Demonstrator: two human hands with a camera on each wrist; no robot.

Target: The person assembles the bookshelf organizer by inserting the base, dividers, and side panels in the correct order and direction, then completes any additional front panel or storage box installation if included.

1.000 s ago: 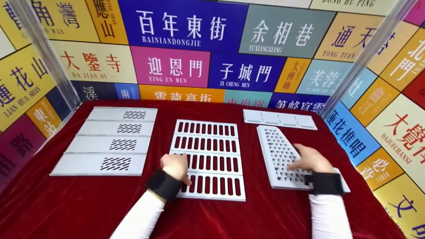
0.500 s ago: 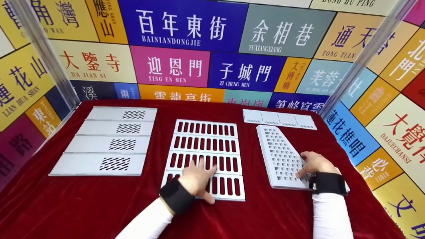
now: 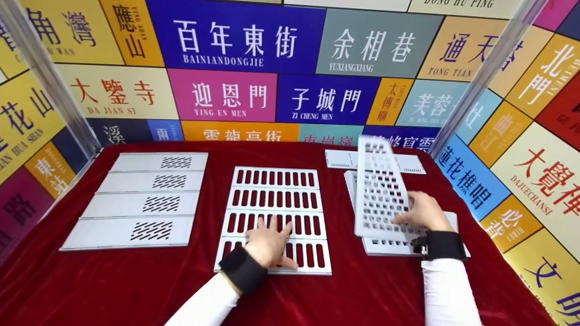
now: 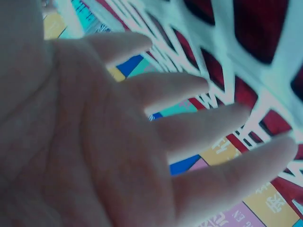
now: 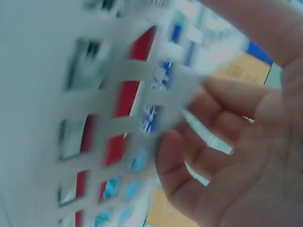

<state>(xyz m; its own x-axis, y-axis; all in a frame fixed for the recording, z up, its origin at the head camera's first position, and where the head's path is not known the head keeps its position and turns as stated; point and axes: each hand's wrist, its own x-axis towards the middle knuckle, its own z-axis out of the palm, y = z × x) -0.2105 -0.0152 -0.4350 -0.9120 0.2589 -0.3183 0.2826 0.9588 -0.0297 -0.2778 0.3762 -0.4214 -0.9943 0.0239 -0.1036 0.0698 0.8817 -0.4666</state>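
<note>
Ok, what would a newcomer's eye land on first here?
Probably the colourful wall of signs filling the background behind the red cloth. Next, perhaps, the white perforated panel held tilted by the right hand, over another perforated panel at the right. Then the left hand, spread over the slotted white panels in the middle.

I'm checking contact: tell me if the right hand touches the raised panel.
Touching. In the right wrist view, the right hand meets the raised panel at its edge, a fingertip overlapping it with no gap.
</note>
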